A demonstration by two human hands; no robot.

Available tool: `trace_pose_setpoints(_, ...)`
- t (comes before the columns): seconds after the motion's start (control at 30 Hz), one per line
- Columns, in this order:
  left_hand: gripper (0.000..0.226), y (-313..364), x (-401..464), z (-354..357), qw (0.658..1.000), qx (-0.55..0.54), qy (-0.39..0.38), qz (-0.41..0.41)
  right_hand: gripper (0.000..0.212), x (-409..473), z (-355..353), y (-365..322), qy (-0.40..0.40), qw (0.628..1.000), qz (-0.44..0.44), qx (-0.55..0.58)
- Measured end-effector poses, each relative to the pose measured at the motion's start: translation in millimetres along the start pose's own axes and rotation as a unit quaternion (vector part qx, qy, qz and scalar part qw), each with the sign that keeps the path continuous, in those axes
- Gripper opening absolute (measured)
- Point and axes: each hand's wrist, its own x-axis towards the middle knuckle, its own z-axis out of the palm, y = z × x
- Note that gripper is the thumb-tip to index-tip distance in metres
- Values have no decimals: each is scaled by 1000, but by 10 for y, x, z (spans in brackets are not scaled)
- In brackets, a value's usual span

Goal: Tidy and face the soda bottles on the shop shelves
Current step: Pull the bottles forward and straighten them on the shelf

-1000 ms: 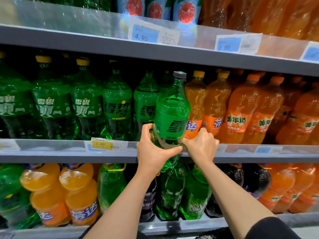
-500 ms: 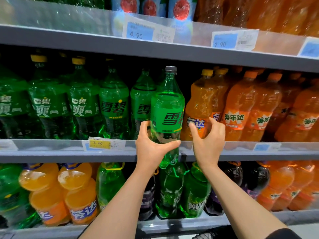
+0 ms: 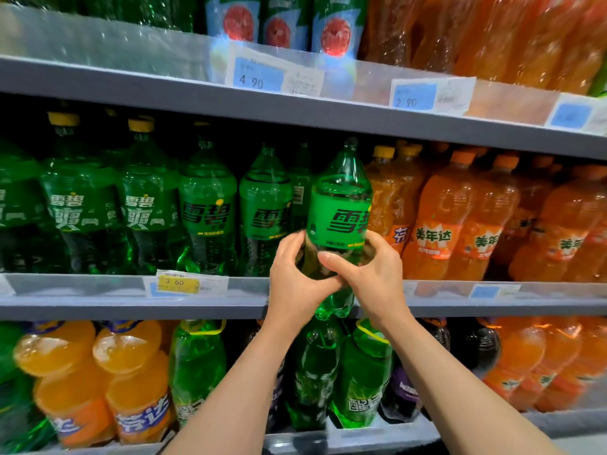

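Three grey shelves of a shop drinks aisle fill the view, packed with green and orange soda. At the front edge of the middle shelf [image 3: 98, 305], a green bottle [image 3: 340, 205] stands upright, its long axis vertical, cap toward the shelf above and base hanging just over the front rail. Its label faces out and slightly to the right. It sits at the seam where the row of green bottles [image 3: 207, 211] on the left meets the orange bottles [image 3: 437, 224] on the right, and nearer than both rows.

Both hands grip it low on the body, below the label. The left hand [image 3: 295, 284] wraps the left side, thumb across the front; the right hand [image 3: 371, 274] curls round the right side, its thumb also over the front. Neither is nearer than the other: the bottle lies straight ahead and just above them, between the palms.

The likely job now is to push it back into line and turn the label square to the aisle. A yellow price tag [image 3: 179, 284] sits on the rail to the left; more green bottles [image 3: 358, 382] stand on the shelf below.
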Motion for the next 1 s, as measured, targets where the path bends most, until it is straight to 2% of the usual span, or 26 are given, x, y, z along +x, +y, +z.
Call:
trace_pose_setpoints(0.07,61,7,-13,-94,999,22,39,19,47,62,10,15,4,1000,12,-9)
trace_pose_setpoints(0.17,35,-8,3,-267,987,68,141,23,68,120,58,-16,9,999,35,-12)
trace_pose_setpoints(0.23,30,-46,31,-363,974,126,187,16,74,160,104,-43,13,999,46,-17)
trace_pose_setpoints(0.3,34,-84,43,-433,966,171,192,-5,82,219,161,-104,19,999,46,-18)
trace_pose_setpoints(0.4,39,-118,25,-496,962,214,167,-26,109,328,248,-200,30,998,49,-29)
trace_pose_setpoints(0.57,61,-119,-4,-575,957,248,135,-68,101,353,404,-196,59,992,71,-81)
trace_pose_setpoints(0.7,64,-139,-3,-614,960,243,117,-75,59,345,505,-157,89,989,77,-93)
trace_pose_setpoints(1.0,67,-185,13,-566,941,306,91,-112,56,227,573,32,64,989,76,-111)
